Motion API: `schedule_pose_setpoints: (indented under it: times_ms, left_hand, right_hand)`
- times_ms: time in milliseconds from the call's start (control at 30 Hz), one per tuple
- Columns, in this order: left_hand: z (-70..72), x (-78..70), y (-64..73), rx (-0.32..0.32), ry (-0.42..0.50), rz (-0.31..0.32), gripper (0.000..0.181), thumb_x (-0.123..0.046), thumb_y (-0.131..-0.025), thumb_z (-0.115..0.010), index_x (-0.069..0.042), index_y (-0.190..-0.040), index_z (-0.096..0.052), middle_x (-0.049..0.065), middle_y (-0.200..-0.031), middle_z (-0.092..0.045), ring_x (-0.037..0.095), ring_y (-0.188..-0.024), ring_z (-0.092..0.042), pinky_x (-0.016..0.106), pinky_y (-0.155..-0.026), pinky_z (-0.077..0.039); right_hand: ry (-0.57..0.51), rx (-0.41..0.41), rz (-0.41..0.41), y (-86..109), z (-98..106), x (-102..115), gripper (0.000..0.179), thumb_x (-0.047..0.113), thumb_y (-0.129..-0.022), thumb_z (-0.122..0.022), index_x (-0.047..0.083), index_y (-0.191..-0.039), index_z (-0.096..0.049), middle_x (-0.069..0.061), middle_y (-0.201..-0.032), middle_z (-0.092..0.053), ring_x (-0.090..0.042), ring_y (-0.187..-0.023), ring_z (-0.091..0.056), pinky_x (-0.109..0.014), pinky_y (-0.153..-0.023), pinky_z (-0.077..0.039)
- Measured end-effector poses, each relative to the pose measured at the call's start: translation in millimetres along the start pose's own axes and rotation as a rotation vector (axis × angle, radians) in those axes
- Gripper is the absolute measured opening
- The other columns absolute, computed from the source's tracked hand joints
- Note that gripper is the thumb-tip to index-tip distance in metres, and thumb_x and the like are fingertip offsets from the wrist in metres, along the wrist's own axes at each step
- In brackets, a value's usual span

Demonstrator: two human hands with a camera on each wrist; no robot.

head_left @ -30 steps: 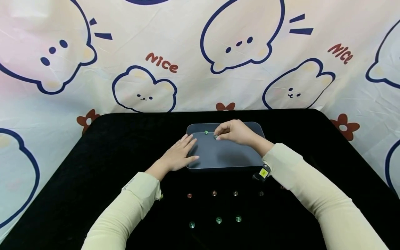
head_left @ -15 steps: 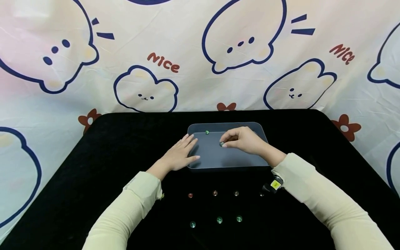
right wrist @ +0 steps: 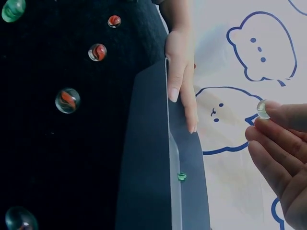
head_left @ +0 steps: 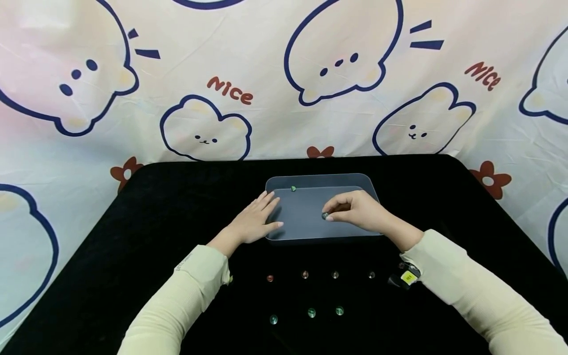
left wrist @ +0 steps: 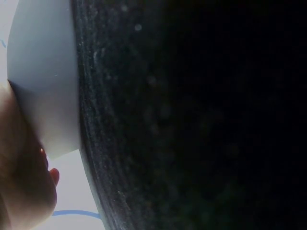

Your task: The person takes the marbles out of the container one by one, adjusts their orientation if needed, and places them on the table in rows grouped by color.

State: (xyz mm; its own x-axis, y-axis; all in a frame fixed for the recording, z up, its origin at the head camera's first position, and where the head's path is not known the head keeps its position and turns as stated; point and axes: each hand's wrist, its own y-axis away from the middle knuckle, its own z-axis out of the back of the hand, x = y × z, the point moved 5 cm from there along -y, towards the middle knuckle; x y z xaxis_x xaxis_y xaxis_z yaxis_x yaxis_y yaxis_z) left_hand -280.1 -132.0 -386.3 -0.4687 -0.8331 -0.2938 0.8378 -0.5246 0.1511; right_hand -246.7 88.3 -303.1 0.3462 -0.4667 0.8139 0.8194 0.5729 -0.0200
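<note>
My right hand (head_left: 357,212) pinches a clear glass marble (right wrist: 262,109) between thumb and fingertips, over the right half of a shallow grey tray (head_left: 301,217). My left hand (head_left: 250,222) lies with fingers spread and straight over the tray's left rim. Inside the tray, near its back wall, is a green marble (head_left: 293,188). In the left wrist view, part of my left hand (left wrist: 24,167) shows beside the tray's pale side (left wrist: 48,72); most of that view is dark cloth.
On the black cloth (head_left: 177,207) before the tray, several marbles form two rows. The farther row includes a red marble (head_left: 270,278); the nearer has a green marble (head_left: 311,312). Behind the table hangs a cartoon-printed curtain (head_left: 275,123).
My right hand has moved rightward and closer across the tray, still pinching the marble. My left hand and the green marble in the tray keep their places.
</note>
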Motion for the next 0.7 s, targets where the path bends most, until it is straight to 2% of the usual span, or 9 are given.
schedule_pose_setpoints:
  times_ms: [133, 400, 700]
  left_hand:
    - [0.4, -0.2, 0.8, 0.006, -0.002, 0.005, 0.071, -0.056, -0.086, -0.032, -0.013, -0.140, -0.012, 0.005, -0.144, -0.002, 0.018, -0.129, 0.007, 0.037, -0.103, -0.005]
    - [0.9, -0.8, 1.3, 0.003, 0.001, 0.011, 0.070, -0.053, -0.087, -0.033, -0.013, -0.140, -0.012, 0.006, -0.144, -0.002, 0.017, -0.129, 0.007, 0.037, -0.103, -0.004]
    - [1.2, -1.9, 1.6, -0.006, -0.013, 0.006, 0.070, -0.053, -0.087, -0.034, -0.012, -0.140, -0.013, 0.006, -0.144, -0.003, 0.018, -0.129, 0.008, 0.037, -0.103, -0.004]
  right_hand:
    - [0.009, -0.011, 0.002, 6.8, -0.8, -1.1, 0.017, 0.014, -0.079, -0.063, 0.005, -0.092, -0.065, -0.003, -0.089, -0.064, -0.014, -0.081, -0.059, -0.027, -0.067, -0.048]
    - [-0.046, -0.003, -0.029, 20.0, -3.2, -4.8, 0.018, 0.016, -0.079, -0.063, 0.004, -0.092, -0.065, -0.005, -0.090, -0.063, -0.015, -0.083, -0.059, -0.026, -0.069, -0.048]
    - [-0.061, -0.001, 0.014, 33.0, -6.1, -6.1, 0.018, 0.016, -0.079, -0.063, 0.004, -0.091, -0.065, -0.005, -0.090, -0.063, -0.015, -0.083, -0.059, -0.025, -0.069, -0.047]
